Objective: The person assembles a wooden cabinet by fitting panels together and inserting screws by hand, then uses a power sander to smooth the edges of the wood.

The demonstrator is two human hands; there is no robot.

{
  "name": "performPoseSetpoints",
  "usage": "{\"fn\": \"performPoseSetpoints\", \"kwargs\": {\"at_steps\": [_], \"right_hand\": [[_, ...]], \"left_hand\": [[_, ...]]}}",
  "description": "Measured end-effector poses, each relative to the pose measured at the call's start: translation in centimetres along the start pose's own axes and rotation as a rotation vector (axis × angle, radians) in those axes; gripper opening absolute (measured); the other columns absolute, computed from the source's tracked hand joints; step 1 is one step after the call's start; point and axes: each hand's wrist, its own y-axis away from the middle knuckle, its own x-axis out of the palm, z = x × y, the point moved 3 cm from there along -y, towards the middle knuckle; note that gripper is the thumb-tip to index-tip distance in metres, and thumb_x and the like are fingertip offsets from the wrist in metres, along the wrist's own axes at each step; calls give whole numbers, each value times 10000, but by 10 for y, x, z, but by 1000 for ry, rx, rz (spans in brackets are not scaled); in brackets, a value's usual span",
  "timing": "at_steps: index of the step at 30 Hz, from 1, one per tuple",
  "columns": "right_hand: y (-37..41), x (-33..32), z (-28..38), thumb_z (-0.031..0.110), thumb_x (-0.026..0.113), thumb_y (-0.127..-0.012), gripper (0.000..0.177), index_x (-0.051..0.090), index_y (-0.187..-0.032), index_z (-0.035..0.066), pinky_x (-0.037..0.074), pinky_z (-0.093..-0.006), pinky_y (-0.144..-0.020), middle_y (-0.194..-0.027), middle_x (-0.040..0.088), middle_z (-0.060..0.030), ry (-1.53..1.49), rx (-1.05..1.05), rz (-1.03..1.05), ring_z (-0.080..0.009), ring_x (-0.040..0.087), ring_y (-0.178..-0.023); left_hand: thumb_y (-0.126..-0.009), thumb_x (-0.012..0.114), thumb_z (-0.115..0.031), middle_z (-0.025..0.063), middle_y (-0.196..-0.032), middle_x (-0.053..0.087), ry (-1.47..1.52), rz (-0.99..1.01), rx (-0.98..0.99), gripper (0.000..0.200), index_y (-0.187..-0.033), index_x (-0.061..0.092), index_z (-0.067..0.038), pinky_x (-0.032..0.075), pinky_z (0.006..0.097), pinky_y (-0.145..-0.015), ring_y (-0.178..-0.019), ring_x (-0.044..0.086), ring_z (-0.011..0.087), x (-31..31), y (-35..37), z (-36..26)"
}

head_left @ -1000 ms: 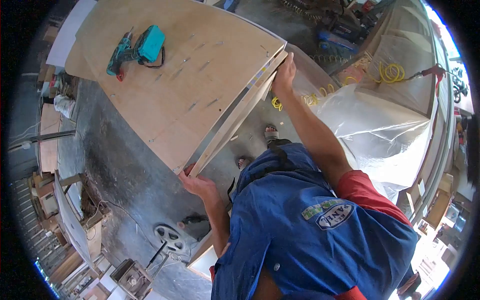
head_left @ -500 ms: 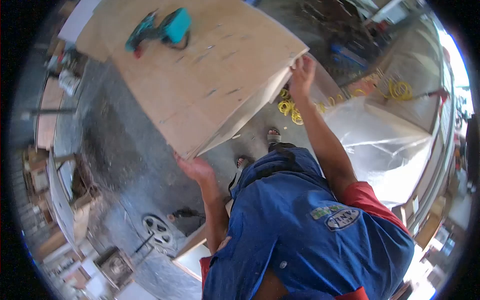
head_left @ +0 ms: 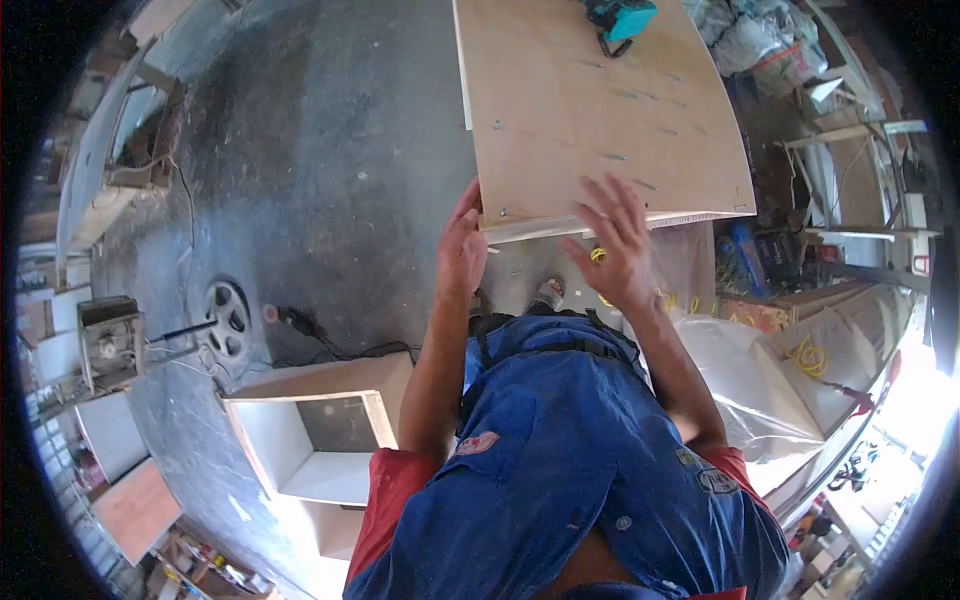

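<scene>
A wooden panel box [head_left: 560, 120] with a pale brown top stands in front of me. Several screws or nails lie scattered on its top, and a teal power drill [head_left: 622, 18] rests near the far edge. My left hand [head_left: 463, 250] is at the near left corner of the box, fingers against its side edge. Blurred by motion, my right hand [head_left: 620, 240] is raised over the near edge with its fingers spread, holding nothing.
An open white-lined cabinet [head_left: 330, 450] sits at the lower left, with a grey wheel [head_left: 228, 318] beyond it. Plastic-wrapped furniture [head_left: 745, 375] and a yellow coiled hose [head_left: 808, 357] are on the right. Shelves and scraps line both sides.
The view has turned, so the box now appears further right and squarer to me. My right hand has let go of the box's corner and opened. My left hand remains at the left corner.
</scene>
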Motion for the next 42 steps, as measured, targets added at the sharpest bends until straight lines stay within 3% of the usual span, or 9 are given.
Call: {"fn": "performPoseSetpoints", "kwargs": {"at_steps": [3, 9, 11, 14, 21, 23, 30, 32, 42], "right_hand": [[-29, 28, 21, 244, 825, -749, 481, 675, -1176, 82, 399, -526, -1107, -1365, 600, -98, 17, -47, 51, -383, 503, -1315], [-34, 51, 17, 234, 852, -712, 472, 726, -1150, 112, 436, -500, -1073, -1342, 640, -66, 20, -78, 55, -338, 555, -1280], [-34, 53, 16, 218, 852, -709, 464, 729, -1143, 108, 440, -502, -1067, -1328, 650, -70, 40, -92, 53, -344, 572, -1259], [-35, 53, 17, 178, 847, -708, 445, 731, -1129, 96, 444, -504, -1060, -1311, 664, -82, 53, -109, 43, -357, 589, -1238], [-34, 54, 19, 191, 824, -725, 365, 740, -1070, 109, 450, -530, -1062, -1287, 670, -80, 82, -101, 37, -362, 596, -1218], [-33, 55, 18, 187, 826, -721, 377, 738, -1080, 110, 446, -537, -1064, -1291, 669, -83, 86, -99, 37, -368, 596, -1220], [-30, 56, 14, 179, 828, -727, 443, 720, -1153, 123, 409, -558, -1095, -1318, 657, -89, 71, -93, 68, -381, 555, -1283], [-32, 53, 14, 187, 830, -731, 447, 718, -1159, 122, 404, -557, -1101, -1329, 651, -90, 80, -100, 96, -379, 545, -1295], [-30, 60, 16, 242, 837, -744, 458, 713, -1167, 116, 390, -560, -1116, -1330, 645, -93, 104, -113, 68, -366, 537, -1305]], "left_hand": [[-1016, 541, -320, 129, -1516, 460, -81, 58, -10, 617, -1498, 393, 37, 236, 386, -1194, -1439, 367, 238, -13, -1, 6], [-1050, 505, -405, 88, -1334, 598, -52, 42, -160, 525, -1361, 559, 15, 308, 353, -1129, -1279, 491, 183, -14, 8, 22], [-1055, 502, -406, 50, -1216, 640, -388, -198, -179, 474, -1282, 621, -8, 335, 316, -1083, -1173, 529, 149, 4, 13, 2], [-1066, 484, -396, 33, -1174, 643, -199, -119, -201, 455, -1266, 635, -16, 341, 292, -1065, -1131, 536, 137, -33, -3, 49], [-1061, 497, -370, 85, -1318, 575, -92, -50, -169, 438, -1277, 633, -14, 348, 324, -1084, -1246, 488, 190, -27, -6, 41], [-1053, 487, -414, 101, -1461, 495, -246, 191, -94, 570, -1446, 483, -1, 294, 380, -1147, -1371, 420, 226, -23, -6, 31], [-1053, 487, -430, 92, -1463, 499, -352, 220, -158, 570, -1462, 481, -32, 287, 373, -1161, -1376, 418, 220, -22, -4, 30], [-1058, 496, -382, 120, -1299, 581, -289, 153, -147, 451, -1295, 628, -21, 326, 377, -1105, -1267, 475, 250, -19, -3, 30], [-1054, 495, -408, 121, -1291, 579, -271, 138, -192, 476, -1295, 631, -21, 325, 369, -1107, -1261, 477, 255, -13, -4, 23]]}}
